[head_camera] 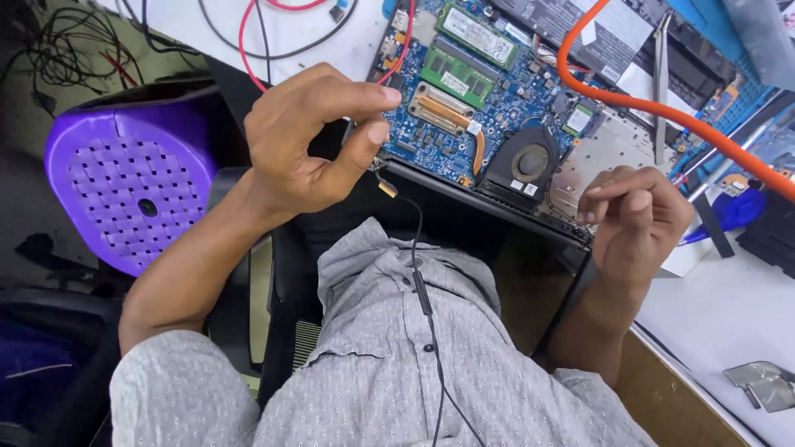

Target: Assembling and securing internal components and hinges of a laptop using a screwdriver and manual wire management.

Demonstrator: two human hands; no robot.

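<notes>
- Blue circuit board (489, 91) fills the opened laptop (530, 248) lying at the surface's near edge, just ahead of the person's chest; it looks stiff but fragile, best held by its bare rim, judging by the crowded parts.
- The left hand (310, 136) hovers over the board's left corner, thumb and forefinger drawn close together; whether something tiny sits between them I cannot tell.
- The right hand (638, 215) rests at the laptop's right edge, fingers curled loosely together, holding nothing visible.
- A thin black wire (418, 248) with a small gold tab runs from below the left hand down across the shirt; it looks light and limp, easily snagged.
- Two green memory sticks (464, 54) carry pale rectangular labels; a copper pipe (451, 116) leads to a round black fan (526, 161), likely delicate at the blades.
- A large white label lies on the black panel (580, 33) at top, under a stiff-looking orange hose (662, 112).
- A purple stool (132, 182) with a pierced seat stands left.
</notes>
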